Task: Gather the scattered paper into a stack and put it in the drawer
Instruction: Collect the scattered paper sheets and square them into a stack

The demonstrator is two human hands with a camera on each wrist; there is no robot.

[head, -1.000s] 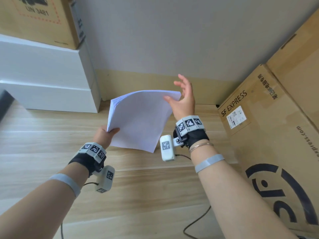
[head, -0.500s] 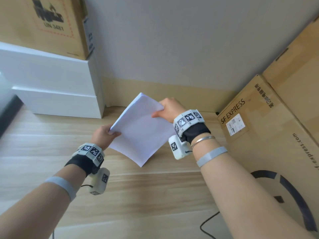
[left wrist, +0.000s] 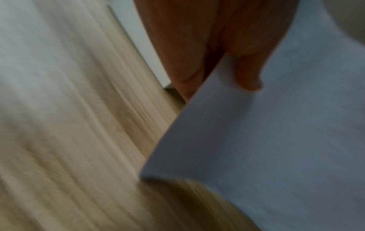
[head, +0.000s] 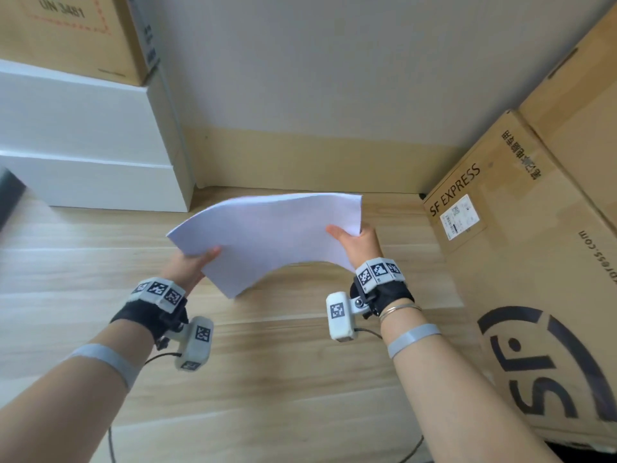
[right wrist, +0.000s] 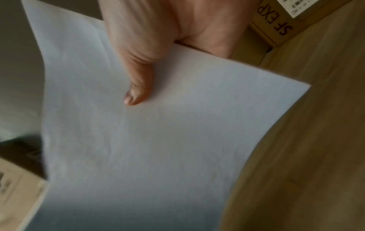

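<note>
A stack of white paper [head: 270,235] is held in the air above the wooden floor, bowed upward in the middle. My left hand [head: 192,264] pinches its near left corner, thumb on top; in the left wrist view the thumb lies on the paper [left wrist: 276,140]. My right hand [head: 357,238] pinches the right edge, thumb [right wrist: 138,87] pressed on the top sheet [right wrist: 158,148] and fingers hidden beneath. A white drawer unit [head: 90,152] stands at the back left, its drawer fronts closed.
A cardboard box [head: 70,31] sits on top of the white unit. Large SF Express cartons [head: 521,262] stand close on the right. A dark object [head: 8,195] shows at the left edge. The beige wall and skirting [head: 300,162] run behind. Cables trail over the floor near me.
The stack swung from a steep tilt to lying nearly flat and spread wide. My right hand shifted from the top edge to the right edge; the hands moved apart.
</note>
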